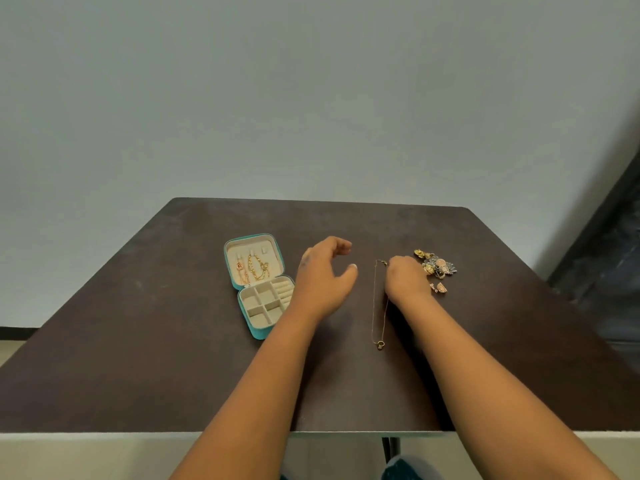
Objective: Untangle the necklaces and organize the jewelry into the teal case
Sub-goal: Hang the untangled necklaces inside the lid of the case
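Note:
The teal case (260,333) lies open at the left of the dark table. Its lid holds a gold chain (257,268) and a rose-gold piece (240,268); its cream compartments look bare. A thin gold necklace (375,306) lies stretched in a long loop, with a small ring pendant at its near end. My right hand (406,278) pinches the necklace's far end, near the clasp. My left hand (323,275) hovers between the case and the necklace, fingers loosely curled and holding nothing.
A heap of gold and dark jewelry (437,266) lies just right of my right hand, with a small gold earring (440,287) beside it. The table (145,358) ends at a pale wall behind. A dark panel stands at the far right.

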